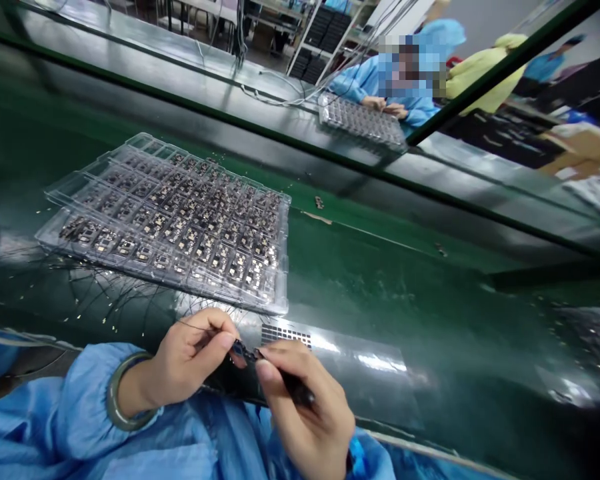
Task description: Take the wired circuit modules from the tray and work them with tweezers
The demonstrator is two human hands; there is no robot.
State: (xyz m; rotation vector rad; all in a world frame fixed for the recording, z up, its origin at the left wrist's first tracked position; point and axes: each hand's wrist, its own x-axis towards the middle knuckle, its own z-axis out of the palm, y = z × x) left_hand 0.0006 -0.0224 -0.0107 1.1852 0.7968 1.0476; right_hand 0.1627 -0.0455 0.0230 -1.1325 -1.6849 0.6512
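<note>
My left hand [193,360], with a green bangle at its wrist, pinches a small dark circuit part [240,348] between thumb and fingers. My right hand [313,407] is closed around a dark, rod-like tool [296,388], and its fingertips meet the small part's right end. Just beyond the hands, clear plastic trays [283,283] lie stacked at an angle, their compartments filled with small circuit boards. Beside my right fingers, a sheet with small black squares [287,333] lies on the green table. Fine detail between the fingertips is too small to tell.
Thin black wires [115,287] and tiny pale bits spread in front of the trays. Small loose parts [319,202] lie on the green surface [380,280]. A dark green rail [300,143] crosses behind. Beyond it, a person in blue [365,77] works over another clear tray [360,123].
</note>
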